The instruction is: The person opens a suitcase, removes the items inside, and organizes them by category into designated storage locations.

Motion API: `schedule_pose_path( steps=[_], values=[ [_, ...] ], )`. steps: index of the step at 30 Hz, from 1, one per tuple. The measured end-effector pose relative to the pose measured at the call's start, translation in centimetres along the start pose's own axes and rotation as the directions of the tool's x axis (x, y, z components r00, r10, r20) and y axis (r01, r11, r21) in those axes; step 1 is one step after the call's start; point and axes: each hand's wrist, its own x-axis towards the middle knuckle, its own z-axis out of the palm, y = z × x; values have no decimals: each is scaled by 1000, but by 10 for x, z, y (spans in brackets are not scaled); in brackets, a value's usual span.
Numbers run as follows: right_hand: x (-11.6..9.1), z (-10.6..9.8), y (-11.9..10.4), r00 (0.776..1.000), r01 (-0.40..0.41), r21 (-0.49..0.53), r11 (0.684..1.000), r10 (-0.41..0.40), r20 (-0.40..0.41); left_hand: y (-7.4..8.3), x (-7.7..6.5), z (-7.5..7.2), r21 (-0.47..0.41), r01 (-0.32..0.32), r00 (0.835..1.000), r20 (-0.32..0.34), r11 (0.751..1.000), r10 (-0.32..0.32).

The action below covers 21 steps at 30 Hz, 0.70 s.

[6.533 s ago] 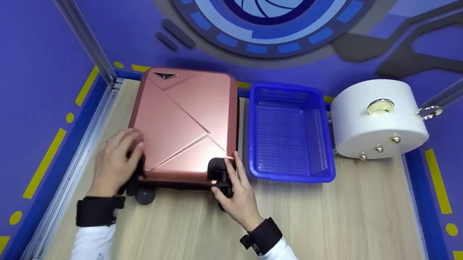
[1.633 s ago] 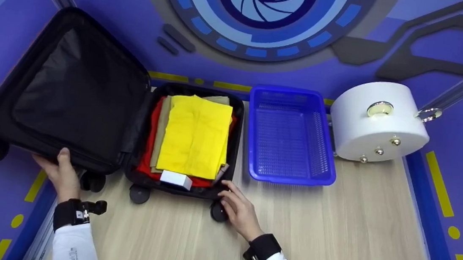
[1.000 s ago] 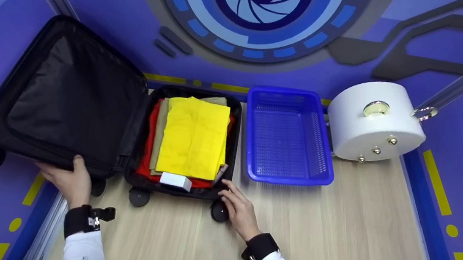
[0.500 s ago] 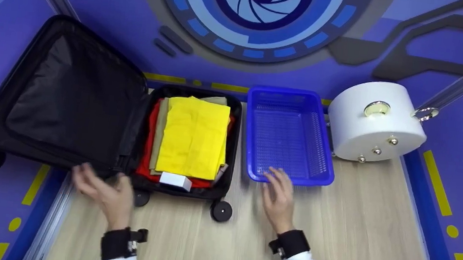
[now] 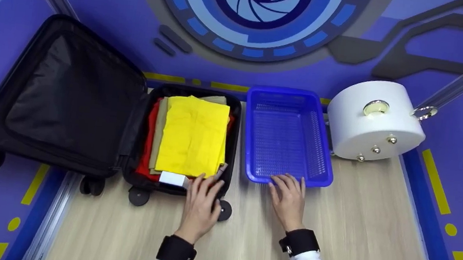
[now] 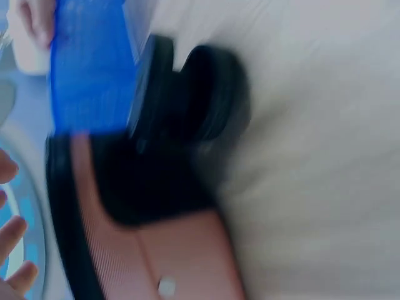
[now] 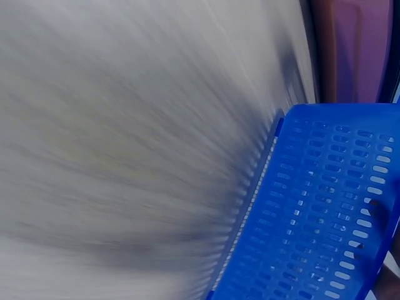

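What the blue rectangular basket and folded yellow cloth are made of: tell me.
The blue rectangular basket looks like moulded plastic, semi-glossy: regular slots, a smooth, shiny rim. The folded yellow cloth seems matte fabric, judging by soft creases; fibre unclear.

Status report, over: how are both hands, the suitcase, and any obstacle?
Left hand at near edge of suitcase, beside white box. Right hand at near rim of blue basket, grip unclear. Suitcase open, yellow cloth topmost. No obstruction seen.
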Motion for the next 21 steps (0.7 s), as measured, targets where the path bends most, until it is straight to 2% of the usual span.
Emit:
schedule_pose_path(
  steps=[4,8,16,21],
  values=[
    [-9,-3,-7,1000,11,-8,1000,-11,-7,2,-7,8,5,-37,998,55,999,37],
    [-19,-7,-16,1000,15,-6,1000,-15,-7,-1,-11,10,-2,-46,997,66,999,46],
    [-38,-16,-34,999,34,2,999,-34,7,-1,-12,7,-10,-47,994,94,999,48],
    [-38,-20,-40,999,22,14,1000,-23,40,0,-10,3,-12,-42,994,101,999,43]
  ],
)
